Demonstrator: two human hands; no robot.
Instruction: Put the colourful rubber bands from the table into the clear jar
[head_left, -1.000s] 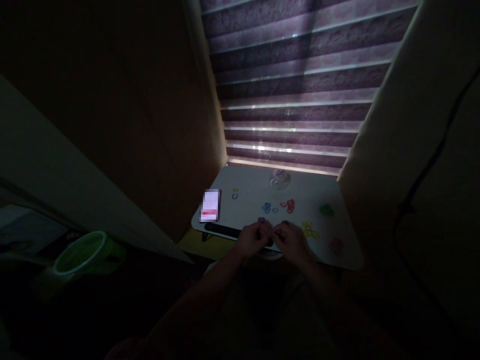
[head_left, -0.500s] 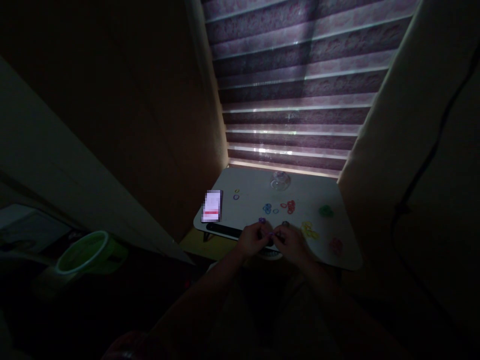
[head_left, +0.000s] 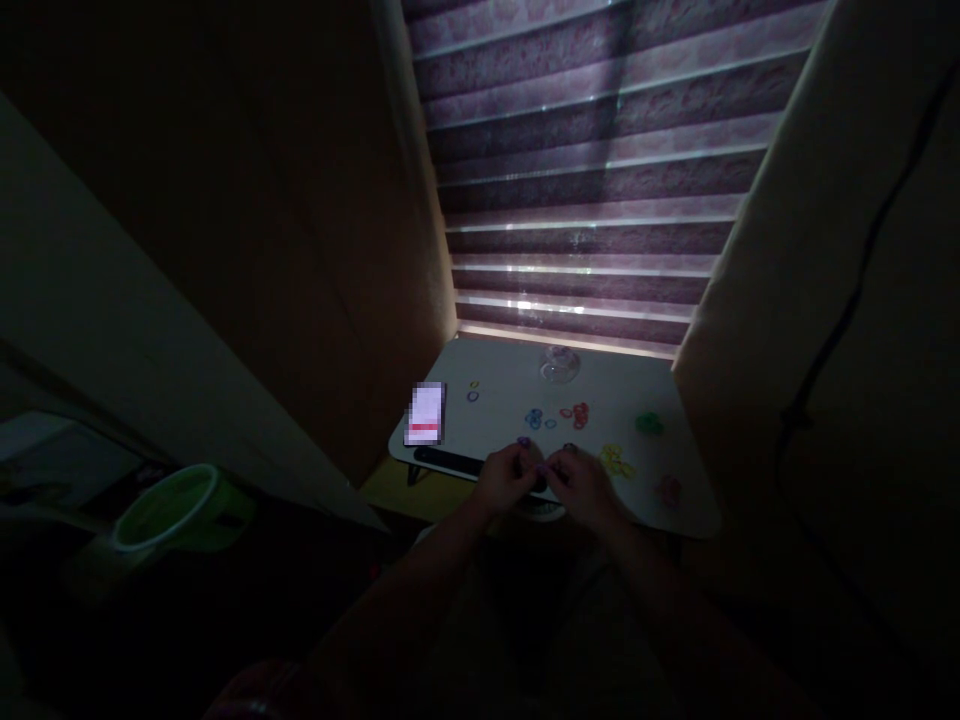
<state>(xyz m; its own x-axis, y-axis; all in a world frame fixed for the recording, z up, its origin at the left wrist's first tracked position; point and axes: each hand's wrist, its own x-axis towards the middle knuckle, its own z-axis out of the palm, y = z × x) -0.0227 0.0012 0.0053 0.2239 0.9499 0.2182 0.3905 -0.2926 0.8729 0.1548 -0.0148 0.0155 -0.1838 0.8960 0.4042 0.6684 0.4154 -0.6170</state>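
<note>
Over the front edge of a small white table (head_left: 502, 365), both hands meet with fingertips close together. My left hand (head_left: 502, 480) is closed in a pinch at one end of a small purple band (head_left: 541, 469). From the other side my right hand (head_left: 581, 485) pinches the same band; the dim light hides its exact shape. Just beyond the left fingers lies a purple clump of bands (head_left: 523, 441). Blue bands (head_left: 533, 419) and red bands (head_left: 580, 415) lie farther back. Yellow bands (head_left: 615, 460) are right of my right hand.
Green bands (head_left: 649, 423) and reddish bands (head_left: 668, 489) lie at the table's right. A clear round container (head_left: 559, 366) stands at the back. A phone (head_left: 425, 413) and a dark strip (head_left: 448, 461) are at left. A green bucket (head_left: 180, 510) sits lower left.
The hands stay together at the table's front edge, still pinching the purple band with only slight finger movement. The view has shifted a little; the things on the table keep their places.
</note>
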